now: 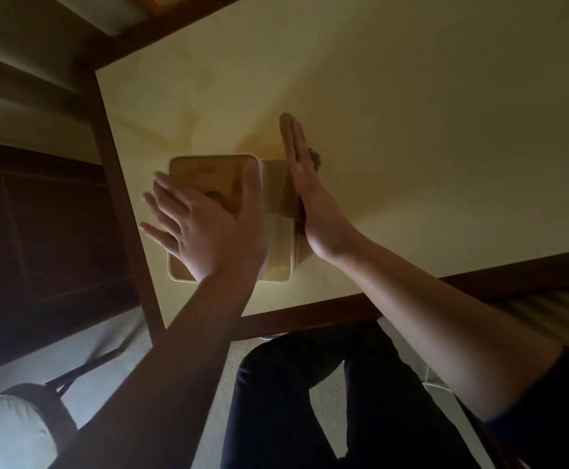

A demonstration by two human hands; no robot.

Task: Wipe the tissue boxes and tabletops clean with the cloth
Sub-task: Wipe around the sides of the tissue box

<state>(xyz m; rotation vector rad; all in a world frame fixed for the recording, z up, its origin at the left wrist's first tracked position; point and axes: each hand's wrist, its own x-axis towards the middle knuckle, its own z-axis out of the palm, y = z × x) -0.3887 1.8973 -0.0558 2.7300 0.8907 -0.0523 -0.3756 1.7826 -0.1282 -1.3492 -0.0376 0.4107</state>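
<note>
A pale tissue box [276,184] with a wooden lid stands on the cream tabletop [411,130] near its left front corner. My left hand [205,228] lies flat on the lid with fingers spread and straight. My right hand [307,194] stands on edge against the box's right side, fingers straight, pressing a brown cloth [288,137] against that side. Only the cloth's far end and a bit beside the fingers show; the rest is hidden behind my hand.
The table has a dark wooden rim [310,319] along the front and left edges. A chair with a pale cushion [12,434] stands at the lower left on the carpet. My dark trouser legs [310,401] are below the table's front edge.
</note>
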